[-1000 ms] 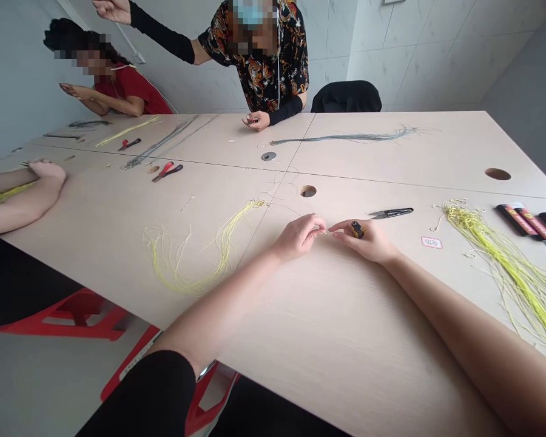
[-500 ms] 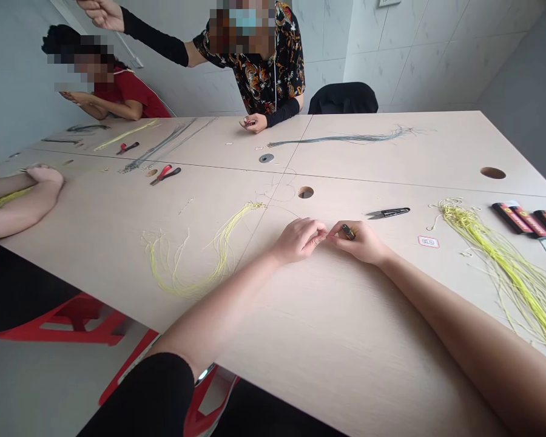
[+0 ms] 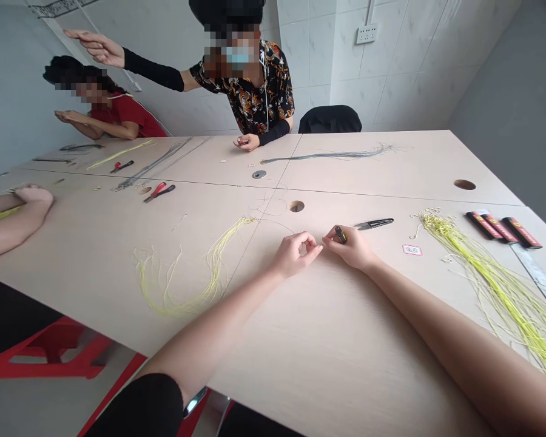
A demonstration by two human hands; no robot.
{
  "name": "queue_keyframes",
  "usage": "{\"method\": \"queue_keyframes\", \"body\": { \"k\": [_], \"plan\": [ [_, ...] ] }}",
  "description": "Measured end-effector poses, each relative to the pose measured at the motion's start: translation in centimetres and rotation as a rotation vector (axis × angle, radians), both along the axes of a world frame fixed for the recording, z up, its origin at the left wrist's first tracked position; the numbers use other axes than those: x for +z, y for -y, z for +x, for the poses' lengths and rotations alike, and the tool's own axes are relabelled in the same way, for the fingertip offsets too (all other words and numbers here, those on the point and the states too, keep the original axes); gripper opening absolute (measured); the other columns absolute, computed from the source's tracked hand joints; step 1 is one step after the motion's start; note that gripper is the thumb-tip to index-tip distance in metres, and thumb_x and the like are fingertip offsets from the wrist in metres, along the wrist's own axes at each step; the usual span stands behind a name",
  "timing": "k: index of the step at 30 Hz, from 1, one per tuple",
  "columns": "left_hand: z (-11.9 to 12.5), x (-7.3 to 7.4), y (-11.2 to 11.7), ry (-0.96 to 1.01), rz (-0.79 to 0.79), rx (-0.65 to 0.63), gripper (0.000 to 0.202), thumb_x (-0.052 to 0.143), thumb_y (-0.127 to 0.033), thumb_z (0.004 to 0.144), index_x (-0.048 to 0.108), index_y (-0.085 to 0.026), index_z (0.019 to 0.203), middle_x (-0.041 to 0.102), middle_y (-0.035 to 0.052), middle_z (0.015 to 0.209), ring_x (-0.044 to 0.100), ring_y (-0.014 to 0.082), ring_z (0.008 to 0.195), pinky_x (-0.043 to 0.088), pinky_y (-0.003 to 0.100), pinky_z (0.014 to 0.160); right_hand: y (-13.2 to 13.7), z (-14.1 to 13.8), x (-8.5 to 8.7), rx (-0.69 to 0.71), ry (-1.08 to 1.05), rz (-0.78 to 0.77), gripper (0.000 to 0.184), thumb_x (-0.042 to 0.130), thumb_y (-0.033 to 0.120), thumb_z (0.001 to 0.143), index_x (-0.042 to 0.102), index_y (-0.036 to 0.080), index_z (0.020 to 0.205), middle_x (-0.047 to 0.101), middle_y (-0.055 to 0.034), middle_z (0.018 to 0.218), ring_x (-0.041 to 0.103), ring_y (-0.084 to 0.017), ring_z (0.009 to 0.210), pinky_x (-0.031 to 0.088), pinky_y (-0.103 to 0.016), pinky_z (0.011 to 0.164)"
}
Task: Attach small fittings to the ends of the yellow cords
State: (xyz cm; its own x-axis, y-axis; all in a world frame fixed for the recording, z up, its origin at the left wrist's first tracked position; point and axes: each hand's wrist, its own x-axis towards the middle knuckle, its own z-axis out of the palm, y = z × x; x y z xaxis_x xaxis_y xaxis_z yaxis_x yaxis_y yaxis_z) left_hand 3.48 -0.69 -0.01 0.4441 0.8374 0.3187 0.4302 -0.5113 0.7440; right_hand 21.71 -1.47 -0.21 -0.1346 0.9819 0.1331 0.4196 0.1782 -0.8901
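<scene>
My left hand (image 3: 296, 254) is above the table, thumb and forefinger pinched together at the tips. A fine thread (image 3: 279, 226) runs from it toward loose loops at the back left; what lies in the fingertips is too small to make out. Close by, almost fingertip to fingertip, my right hand (image 3: 352, 247) is closed around a small black cylinder (image 3: 341, 234) with a yellowish mark, and its thumb and forefinger are pinched too. Black thread snips (image 3: 375, 224) lie just behind my right hand. A bundle of pale yellow lines (image 3: 216, 261) curves across the table left of my left hand.
More yellow lines (image 3: 495, 276) with small hooks at their ends lie at right, near a label (image 3: 412, 250), several black-and-red cylinders (image 3: 521, 232) and a ruler (image 3: 539, 280). Red-handled pliers (image 3: 159, 192) and grey lines (image 3: 327, 154) lie farther back. Co-workers (image 3: 264, 91) sit around the table (image 3: 327, 346).
The view has tilted up and shifted slightly right. My fingertips have drawn a little closer. Across the table, a co-worker's raised arm now points left with an extended finger.
</scene>
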Motion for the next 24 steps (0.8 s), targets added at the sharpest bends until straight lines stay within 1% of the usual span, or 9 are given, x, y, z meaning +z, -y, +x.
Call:
{"method": "queue_keyframes", "body": {
  "k": [5,9,15,19,24],
  "plan": [
    [0.38,-0.2,-0.11,0.0,-0.046,0.052,0.013,0.061,-0.024,0.078,0.059,-0.017,0.067,0.062,-0.002,0.065,0.048,0.0087,0.057,0.039,0.022,0.059,-0.08,0.02,-0.13,0.035,-0.007,0.002,0.028,0.054,0.042,0.074,0.059,0.016,0.067,0.04,0.0039,0.054,0.033,-0.01,0.053,0.027,-0.026,0.053],
    [0.48,-0.38,-0.23,0.011,-0.07,0.065,0.015,0.058,-0.023,0.079,0.061,-0.016,0.067,0.064,-0.0015,0.064,0.044,0.0079,0.052,0.037,0.022,0.056,-0.08,0.03,-0.08,0.04,0.0,-0.008,0.028,0.054,0.042,0.075,0.061,0.015,0.07,0.04,0.0041,0.053,0.033,-0.01,0.052,0.027,-0.026,0.053],
    [0.53,-0.35,-0.25,0.092,-0.136,0.116,0.015,0.059,-0.026,0.077,0.063,-0.015,0.067,0.064,-0.0004,0.065,0.04,0.0075,0.05,0.034,0.022,0.052,-0.13,-0.04,0.01,0.056,0.011,0.029,0.029,0.051,0.041,0.079,0.064,0.015,0.074,0.053,0.0,0.061,0.042,-0.011,0.057,0.032,-0.026,0.056],
    [0.51,-0.23,-0.14,0.112,-0.162,0.104,0.017,0.058,-0.027,0.076,0.062,-0.015,0.065,0.059,-0.0017,0.06,0.035,0.0067,0.049,0.031,0.022,0.05,-0.12,-0.06,-0.17,0.058,0.03,0.038,0.026,0.05,0.038,0.079,0.063,0.015,0.075,0.056,-0.0008,0.064,0.043,-0.012,0.059,0.033,-0.026,0.057],
    [0.47,-0.27,-0.1,0.096,-0.156,0.066,0.019,0.056,-0.029,0.077,0.059,-0.015,0.064,0.047,-0.0048,0.052,0.029,0.0062,0.046,0.026,0.022,0.048,0.13,-0.23,-0.03,0.061,0.059,0.051,0.02,0.049,0.033,0.076,0.06,0.016,0.074,0.055,-0.0002,0.065,0.044,-0.012,0.059,0.034,-0.026,0.058]
  ]
}}
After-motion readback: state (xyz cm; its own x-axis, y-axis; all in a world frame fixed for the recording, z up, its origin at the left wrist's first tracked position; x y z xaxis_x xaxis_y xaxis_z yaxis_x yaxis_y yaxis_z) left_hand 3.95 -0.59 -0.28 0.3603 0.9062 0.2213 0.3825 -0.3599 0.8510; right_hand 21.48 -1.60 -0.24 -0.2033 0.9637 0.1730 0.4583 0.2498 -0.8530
